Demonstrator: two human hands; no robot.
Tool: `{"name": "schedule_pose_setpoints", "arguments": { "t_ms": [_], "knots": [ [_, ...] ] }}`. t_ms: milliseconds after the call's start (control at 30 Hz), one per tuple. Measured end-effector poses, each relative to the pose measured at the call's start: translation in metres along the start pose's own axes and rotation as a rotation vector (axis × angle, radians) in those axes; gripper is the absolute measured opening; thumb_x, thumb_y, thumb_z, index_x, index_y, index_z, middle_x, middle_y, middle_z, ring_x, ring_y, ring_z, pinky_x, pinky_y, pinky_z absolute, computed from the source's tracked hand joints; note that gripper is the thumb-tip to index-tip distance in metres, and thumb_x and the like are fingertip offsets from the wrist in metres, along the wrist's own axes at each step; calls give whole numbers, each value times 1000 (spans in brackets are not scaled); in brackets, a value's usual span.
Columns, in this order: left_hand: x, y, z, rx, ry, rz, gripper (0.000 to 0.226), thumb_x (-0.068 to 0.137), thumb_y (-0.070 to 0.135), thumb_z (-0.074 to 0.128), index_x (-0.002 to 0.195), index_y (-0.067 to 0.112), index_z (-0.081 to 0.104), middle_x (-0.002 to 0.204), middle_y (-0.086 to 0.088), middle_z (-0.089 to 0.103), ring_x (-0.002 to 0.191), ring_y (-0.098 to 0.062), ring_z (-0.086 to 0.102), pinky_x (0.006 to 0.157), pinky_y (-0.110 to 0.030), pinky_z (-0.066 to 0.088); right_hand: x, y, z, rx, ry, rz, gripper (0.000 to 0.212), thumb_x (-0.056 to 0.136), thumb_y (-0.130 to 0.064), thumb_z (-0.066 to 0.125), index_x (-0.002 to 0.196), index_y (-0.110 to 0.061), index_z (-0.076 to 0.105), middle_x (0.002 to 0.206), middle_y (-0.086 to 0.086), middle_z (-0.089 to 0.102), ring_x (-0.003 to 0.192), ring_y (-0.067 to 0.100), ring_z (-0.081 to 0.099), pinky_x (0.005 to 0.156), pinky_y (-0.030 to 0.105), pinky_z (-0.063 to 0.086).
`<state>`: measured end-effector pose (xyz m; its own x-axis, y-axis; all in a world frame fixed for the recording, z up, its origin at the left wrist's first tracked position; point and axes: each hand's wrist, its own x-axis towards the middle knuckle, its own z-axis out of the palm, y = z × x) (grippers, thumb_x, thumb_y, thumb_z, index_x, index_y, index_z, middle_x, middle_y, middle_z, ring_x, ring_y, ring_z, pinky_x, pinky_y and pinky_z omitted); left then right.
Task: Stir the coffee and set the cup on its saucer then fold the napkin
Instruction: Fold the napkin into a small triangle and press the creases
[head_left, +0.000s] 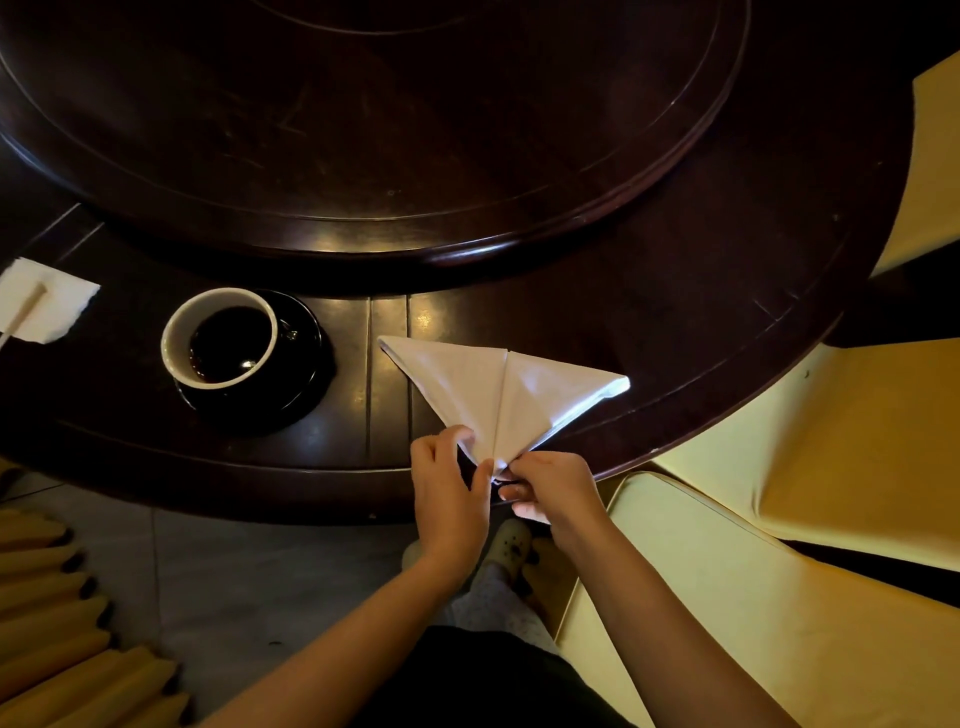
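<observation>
A white napkin (498, 387) lies folded into a downward-pointing triangle near the table's front edge, with a crease down its middle. My left hand (449, 488) and my right hand (553, 488) both pinch its lower tip, which points toward me. To the left, a white-lined cup (174, 338) of dark coffee stands on its black saucer (306, 338).
A wooden stir stick (23, 310) rests on a torn white paper (57, 306) at the far left. A raised round turntable (363, 130) fills the dark table's (675, 332) middle. Yellow chairs (831, 467) stand at the right, folded yellow fabric at the lower left.
</observation>
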<state>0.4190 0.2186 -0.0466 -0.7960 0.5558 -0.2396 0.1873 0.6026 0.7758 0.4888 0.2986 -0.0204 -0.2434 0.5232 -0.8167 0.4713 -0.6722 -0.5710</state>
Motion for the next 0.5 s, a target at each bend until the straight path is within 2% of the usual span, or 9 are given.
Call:
{"name": "schedule_pose_setpoints", "arguments": {
  "t_ms": [100,167,233,300,333,400,433,500],
  "knots": [
    [-3,-9,-1,222,33,336,17,85,17,58,101,17,64,107,-5,57,101,-19,48,80,-32,49,-1,-3,-5,155,-44,128,13,84,-7,59,84,1,69,71,10,71,57,14,66,49,23,52],
    [-3,-16,-1,378,0,584,26,85,23,46,98,17,68,102,-4,65,100,-16,46,80,-29,45,-2,-1,-13,163,-68,157,14,86,-8,58,89,2,68,75,14,72,58,18,68,49,26,54],
    [-1,-21,-1,436,-41,703,27,86,22,47,102,14,68,101,-2,67,99,-15,46,84,-27,41,0,1,-25,103,3,102,16,88,-9,56,96,2,65,78,16,72,56,20,68,50,29,56],
    [0,-26,1,450,-56,748,23,87,20,52,103,12,67,101,-2,66,98,-15,48,85,-26,39,5,1,-40,-78,193,-99,20,90,-11,50,101,-3,65,83,10,71,62,20,68,61,34,58],
    [0,-27,2,462,-58,758,23,87,21,53,103,12,67,102,-2,66,98,-15,48,85,-26,40,7,-2,-46,-195,321,-235,22,91,-12,47,102,-7,65,89,7,71,71,20,68,69,35,57],
    [1,-29,5,484,-47,771,22,86,18,59,104,10,68,102,-3,66,98,-14,49,83,-25,44,8,-12,-47,-412,512,-563,25,93,-13,45,109,-11,64,107,6,68,97,22,63,84,28,48],
    [1,-30,7,480,-35,772,21,84,15,63,103,9,68,101,-3,67,96,-14,49,82,-25,45,11,-18,-41,-544,528,-737,27,93,-13,46,117,-10,60,118,8,64,109,23,58,90,24,42],
    [3,-31,9,459,-14,786,20,81,9,66,101,8,68,96,-5,67,93,-16,50,81,-27,45,28,-23,-23,-969,370,-986,39,96,-20,43,133,-8,47,138,12,50,128,26,45,105,29,31]
  ]
}}
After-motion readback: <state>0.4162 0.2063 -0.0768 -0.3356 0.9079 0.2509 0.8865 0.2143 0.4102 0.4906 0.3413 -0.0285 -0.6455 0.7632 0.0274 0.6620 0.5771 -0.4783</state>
